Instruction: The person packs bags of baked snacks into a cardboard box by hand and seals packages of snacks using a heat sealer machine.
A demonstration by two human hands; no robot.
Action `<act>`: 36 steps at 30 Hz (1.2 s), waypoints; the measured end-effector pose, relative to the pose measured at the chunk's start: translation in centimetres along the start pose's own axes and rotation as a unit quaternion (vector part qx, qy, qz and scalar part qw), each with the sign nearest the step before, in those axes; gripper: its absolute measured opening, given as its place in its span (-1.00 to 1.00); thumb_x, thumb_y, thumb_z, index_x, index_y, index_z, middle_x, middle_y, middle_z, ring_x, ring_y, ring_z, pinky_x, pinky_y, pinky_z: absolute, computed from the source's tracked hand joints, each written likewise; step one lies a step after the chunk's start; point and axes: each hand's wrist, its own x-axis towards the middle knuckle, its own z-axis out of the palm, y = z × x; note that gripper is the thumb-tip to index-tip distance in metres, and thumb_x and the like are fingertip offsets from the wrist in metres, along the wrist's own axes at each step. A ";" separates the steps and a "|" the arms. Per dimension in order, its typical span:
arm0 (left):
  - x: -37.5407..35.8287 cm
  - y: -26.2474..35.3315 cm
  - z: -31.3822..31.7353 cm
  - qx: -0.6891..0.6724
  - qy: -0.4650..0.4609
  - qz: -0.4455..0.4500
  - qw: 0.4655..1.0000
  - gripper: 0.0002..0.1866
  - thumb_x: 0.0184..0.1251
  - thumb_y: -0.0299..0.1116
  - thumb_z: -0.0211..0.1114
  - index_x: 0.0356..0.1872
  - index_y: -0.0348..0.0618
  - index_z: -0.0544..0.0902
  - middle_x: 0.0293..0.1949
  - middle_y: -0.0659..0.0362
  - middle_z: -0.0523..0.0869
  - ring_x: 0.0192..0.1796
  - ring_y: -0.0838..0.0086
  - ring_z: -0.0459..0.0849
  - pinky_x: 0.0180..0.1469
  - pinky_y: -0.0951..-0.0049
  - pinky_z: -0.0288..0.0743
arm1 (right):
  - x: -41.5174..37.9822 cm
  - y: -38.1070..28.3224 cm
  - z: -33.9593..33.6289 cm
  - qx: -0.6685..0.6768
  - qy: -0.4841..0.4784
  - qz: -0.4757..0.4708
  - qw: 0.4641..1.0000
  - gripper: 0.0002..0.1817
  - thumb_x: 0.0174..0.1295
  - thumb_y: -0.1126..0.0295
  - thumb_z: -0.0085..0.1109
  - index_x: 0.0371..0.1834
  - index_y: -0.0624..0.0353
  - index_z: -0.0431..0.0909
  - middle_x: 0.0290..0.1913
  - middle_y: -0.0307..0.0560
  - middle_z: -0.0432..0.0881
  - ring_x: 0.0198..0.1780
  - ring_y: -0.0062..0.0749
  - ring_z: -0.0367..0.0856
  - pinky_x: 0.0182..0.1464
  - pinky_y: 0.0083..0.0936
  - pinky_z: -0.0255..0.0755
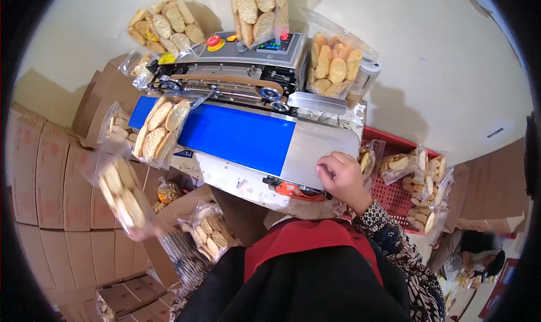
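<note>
My left hand [147,230], smeared by motion, is closed on the lower end of a clear bag of toasted bread slices [124,192], held off to the left of the sealing machine. My right hand [342,178] has its fingers curled, with nothing visible in them, over the bare metal plate [321,141] at the right end of the blue conveyor belt [234,133]. Another bag of bread slices [160,129] lies on the belt's left part, its top edge towards the band sealer [225,79].
More bread bags stand on and beside the sealer, including an upright bag [335,65] by a jar [365,82]. An orange-handled tool [298,191] lies at the front edge. A red crate [389,203] with bags is right; cartons [51,175] are stacked left. Another person [479,260] is far right.
</note>
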 end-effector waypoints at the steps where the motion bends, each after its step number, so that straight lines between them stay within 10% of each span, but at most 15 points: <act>1: -1.2 0.5 -2.7 0.035 0.012 -0.029 0.999 -0.55 -0.04 -0.22 0.35 -0.16 -0.27 0.47 -0.20 -0.04 0.53 -0.14 0.19 0.51 -0.18 0.30 0.53 | 0.0 -0.1 0.1 0.005 -0.002 -0.002 1.000 -0.93 -0.13 0.48 0.16 -0.55 0.14 0.47 -0.58 -0.11 0.44 -0.49 -0.20 0.46 -0.41 -0.37 0.33; 10: 6.1 -7.0 -14.4 0.346 0.151 -0.303 0.875 -0.47 0.09 -0.03 0.18 -0.01 -0.17 0.37 -0.11 0.04 0.42 -0.12 0.19 0.46 -0.11 0.17 0.47 | 0.2 -0.4 0.3 -0.023 -0.045 0.008 0.999 -0.94 -0.10 0.45 0.15 -0.53 0.14 0.49 -0.58 -0.12 0.43 -0.50 -0.21 0.44 -0.42 -0.37 0.31; 11: 7.5 -9.3 -17.1 0.640 -0.063 -0.180 0.745 -0.47 0.06 0.02 0.17 -0.02 -0.11 0.39 -0.09 0.03 0.41 -0.05 0.18 0.41 -0.08 0.19 0.42 | 0.2 -0.5 0.3 -0.036 -0.046 0.018 0.998 -0.94 -0.09 0.45 0.15 -0.52 0.14 0.49 -0.58 -0.12 0.43 -0.50 -0.20 0.44 -0.43 -0.36 0.30; 12: 9.2 -11.0 -19.3 0.830 -0.269 -0.038 0.488 -0.46 0.04 0.06 0.17 -0.02 -0.05 0.41 -0.06 0.02 0.41 0.03 0.17 0.37 -0.04 0.21 0.37 | 0.2 -0.7 0.4 -0.049 -0.049 0.029 0.997 -0.94 -0.07 0.44 0.14 -0.52 0.14 0.50 -0.59 -0.12 0.42 -0.51 -0.20 0.43 -0.44 -0.35 0.29; 14: 9.3 -9.1 -16.1 0.609 -0.095 -0.169 0.769 -0.44 -0.03 -0.03 0.28 -0.03 -0.16 0.45 0.03 0.00 0.38 0.06 0.09 0.35 0.09 0.17 0.24 | 0.2 -0.8 0.7 -0.031 -0.052 0.025 0.998 -0.95 -0.07 0.46 0.14 -0.52 0.14 0.50 -0.61 -0.13 0.41 -0.54 -0.23 0.41 -0.45 -0.38 0.27; 15: 8.9 -6.8 -14.2 0.640 -0.176 -0.017 0.748 -0.41 -0.04 -0.03 0.29 -0.01 -0.18 0.45 0.08 -0.08 0.35 0.13 0.08 0.29 0.14 0.18 0.18 | 0.2 -0.9 0.7 -0.028 -0.047 0.035 0.998 -0.95 -0.07 0.46 0.15 -0.52 0.14 0.50 -0.62 -0.14 0.40 -0.55 -0.26 0.40 -0.46 -0.39 0.26; 16: 10.4 -8.1 -14.8 0.643 -0.165 -0.020 0.748 -0.41 -0.04 -0.03 0.29 -0.01 -0.18 0.45 0.08 -0.08 0.35 0.13 0.08 0.29 0.14 0.18 0.18 | 0.3 -0.9 0.7 -0.025 -0.041 0.046 0.998 -0.96 -0.08 0.47 0.15 -0.52 0.14 0.50 -0.63 -0.15 0.39 -0.57 -0.28 0.39 -0.47 -0.40 0.25; 18: 14.7 -11.3 -17.2 0.460 -0.473 -0.114 0.743 -0.39 -0.03 0.02 0.28 0.02 -0.12 0.44 0.13 -0.09 0.29 0.20 0.12 0.21 0.20 0.18 0.09 | 0.2 -0.8 0.7 -0.021 -0.050 0.044 0.998 -0.95 -0.08 0.49 0.16 -0.53 0.14 0.50 -0.64 -0.17 0.37 -0.59 -0.33 0.37 -0.50 -0.43 0.22; 21: 13.8 -8.7 -12.3 0.595 -0.406 0.129 0.681 -0.39 -0.02 0.03 0.27 0.04 -0.09 0.43 0.15 -0.04 0.29 0.24 0.17 0.16 0.21 0.13 0.05 | 0.4 -0.9 0.8 -0.019 -0.040 0.046 0.998 -0.94 -0.09 0.48 0.17 -0.52 0.14 0.50 -0.66 -0.17 0.35 -0.60 -0.33 0.36 -0.53 -0.44 0.21; 23: 13.2 -5.9 -5.6 0.620 -0.378 0.105 0.680 -0.38 -0.02 0.02 0.28 0.08 -0.04 0.40 0.16 -0.02 0.29 0.24 0.18 0.17 0.22 0.11 0.02 | 0.4 -1.0 0.7 -0.036 -0.043 0.054 0.997 -0.94 -0.09 0.48 0.17 -0.52 0.15 0.50 -0.66 -0.17 0.35 -0.60 -0.33 0.35 -0.54 -0.44 0.20; 25: 15.2 -8.1 -0.8 0.391 -0.465 0.101 0.788 -0.32 0.07 0.07 0.20 0.14 -0.16 0.31 0.18 -0.07 0.26 0.26 0.21 0.16 0.22 0.19 0.03 | 0.5 -1.1 0.7 -0.027 -0.044 0.060 0.997 -0.94 -0.09 0.48 0.17 -0.53 0.15 0.50 -0.66 -0.16 0.34 -0.60 -0.33 0.35 -0.53 -0.44 0.20; 29: 15.3 -9.2 12.0 0.140 -0.336 -0.222 0.904 -0.34 0.13 0.01 0.18 0.11 -0.29 0.30 0.14 -0.04 0.30 0.21 0.24 0.24 0.22 0.33 0.09 | 0.5 -1.1 0.6 -0.020 -0.039 0.052 0.998 -0.95 -0.09 0.48 0.16 -0.54 0.15 0.50 -0.66 -0.16 0.34 -0.60 -0.32 0.35 -0.53 -0.43 0.21; 36: 18.2 -10.5 21.4 0.080 -0.354 -0.430 0.826 -0.08 -0.01 0.32 0.03 0.27 -0.13 0.11 0.29 -0.09 0.06 0.34 0.09 -0.07 0.25 -0.08 -0.36 | 0.3 -0.5 0.5 -0.004 -0.028 0.056 0.998 -0.95 -0.09 0.47 0.17 -0.54 0.15 0.50 -0.66 -0.15 0.35 -0.60 -0.29 0.37 -0.52 -0.41 0.23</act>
